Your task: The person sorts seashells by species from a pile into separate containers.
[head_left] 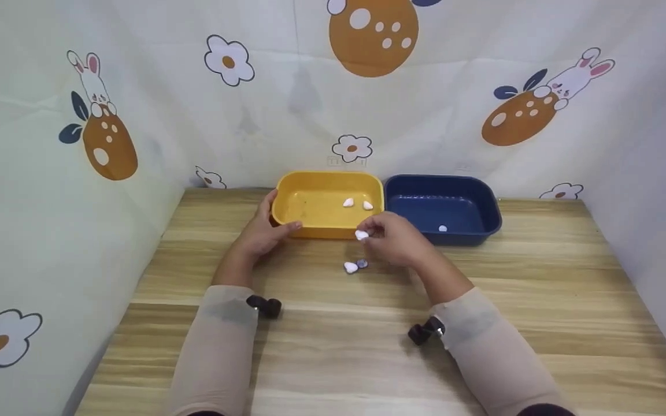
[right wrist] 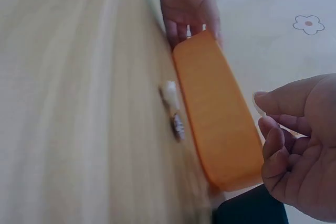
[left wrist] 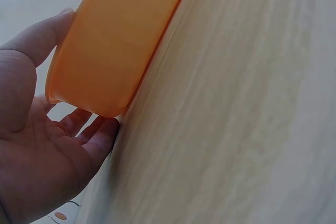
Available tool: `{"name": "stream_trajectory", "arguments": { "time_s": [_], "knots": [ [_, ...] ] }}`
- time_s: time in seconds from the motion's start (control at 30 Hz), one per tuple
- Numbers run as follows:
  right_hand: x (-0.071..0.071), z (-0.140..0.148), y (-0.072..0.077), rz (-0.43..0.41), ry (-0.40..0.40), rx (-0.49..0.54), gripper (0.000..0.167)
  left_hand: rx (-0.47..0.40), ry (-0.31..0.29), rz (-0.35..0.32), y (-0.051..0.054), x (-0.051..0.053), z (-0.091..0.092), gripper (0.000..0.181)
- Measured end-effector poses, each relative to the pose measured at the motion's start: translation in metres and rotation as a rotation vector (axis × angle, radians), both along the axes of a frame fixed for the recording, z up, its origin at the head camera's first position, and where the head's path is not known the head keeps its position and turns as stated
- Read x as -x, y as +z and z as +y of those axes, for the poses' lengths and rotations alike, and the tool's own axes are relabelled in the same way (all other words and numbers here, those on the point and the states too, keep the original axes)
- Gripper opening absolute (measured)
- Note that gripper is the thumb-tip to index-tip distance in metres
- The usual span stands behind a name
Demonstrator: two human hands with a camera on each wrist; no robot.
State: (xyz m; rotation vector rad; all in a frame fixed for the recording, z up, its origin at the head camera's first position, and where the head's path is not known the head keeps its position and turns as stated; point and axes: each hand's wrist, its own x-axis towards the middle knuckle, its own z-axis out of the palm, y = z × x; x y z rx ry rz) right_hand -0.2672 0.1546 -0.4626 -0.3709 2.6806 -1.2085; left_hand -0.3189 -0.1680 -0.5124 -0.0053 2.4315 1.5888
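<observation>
My left hand (head_left: 261, 228) holds the left end of a yellow plastic bin (head_left: 333, 232). In the left wrist view its thumb lies against the rim and its fingers bend against the end wall. Just above the bin's front right corner, my right hand (head_left: 396, 240) pinches a small white piece (head_left: 361, 235) between thumb and fingertips. Two similar white pieces (head_left: 348, 203) lie inside the yellow bin. On the table in front of it rest a white, roughly heart-shaped piece (head_left: 350, 267) and a small grey-blue piece (head_left: 362, 263), side by side.
A navy bin (head_left: 492, 222) stands directly right of the yellow one, with a small round white piece (head_left: 443, 229) in it. Both are at the back of the wood-grain table (head_left: 333, 358). A patterned cloth (head_left: 287, 115) hangs close behind them.
</observation>
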Motion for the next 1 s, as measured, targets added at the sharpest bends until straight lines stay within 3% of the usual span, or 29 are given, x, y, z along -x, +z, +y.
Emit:
{"name": "stream_trajectory", "arguments": {
  "time_s": [0.3,0.6,0.8,1.0],
  "knots": [
    [0.036,-0.011,0.015,0.005,-0.068,-0.033,0.021,-0.011,0.007,-0.018,-0.001,0.000,-0.001,0.117],
    [0.060,-0.025,0.025,-0.003,-0.101,-0.041,0.024,-0.005,0.016,-0.031,0.002,0.001,0.001,0.117],
    [0.068,-0.032,0.030,-0.015,-0.114,-0.031,0.027,0.014,0.021,-0.048,0.001,0.002,0.001,0.117],
    [0.063,-0.026,0.026,-0.016,-0.114,-0.028,0.029,0.023,0.008,-0.020,-0.001,0.001,0.001,0.116]
  ]
}}
